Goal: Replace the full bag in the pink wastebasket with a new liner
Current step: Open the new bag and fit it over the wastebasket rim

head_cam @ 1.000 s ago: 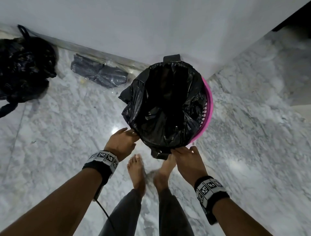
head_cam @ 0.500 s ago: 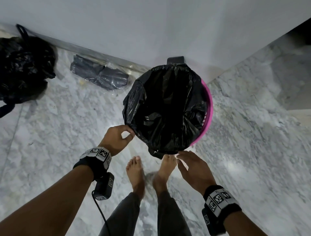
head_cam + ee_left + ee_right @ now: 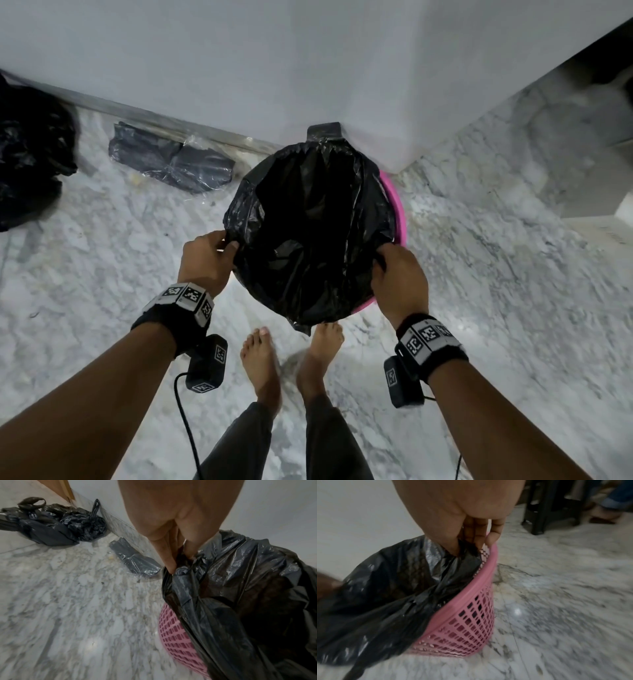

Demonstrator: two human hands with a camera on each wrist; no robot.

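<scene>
A black liner (image 3: pixel 310 236) is spread open inside the pink wastebasket (image 3: pixel 398 212), which stands on the marble floor against a white wall corner. My left hand (image 3: pixel 226 245) pinches the liner's edge at the left rim (image 3: pixel 178 561). My right hand (image 3: pixel 382 258) pinches the liner's edge at the right rim (image 3: pixel 462 547). The liner (image 3: pixel 385 595) drapes over the near side of the pink lattice basket (image 3: pixel 471 626). The tied full black bag (image 3: pixel 27 154) lies on the floor at far left (image 3: pixel 56 524).
A pack of folded dark bags in clear wrap (image 3: pixel 171 162) lies by the wall left of the basket. My bare feet (image 3: pixel 260 370) stand just in front of it. A dark stool leg (image 3: pixel 537 513) and another person's foot (image 3: pixel 604 512) are off to the right.
Both hands moved from the near rim out to the sides. The left hand took hold of the liner's left edge, and the right hand moved up and gripped its right edge.
</scene>
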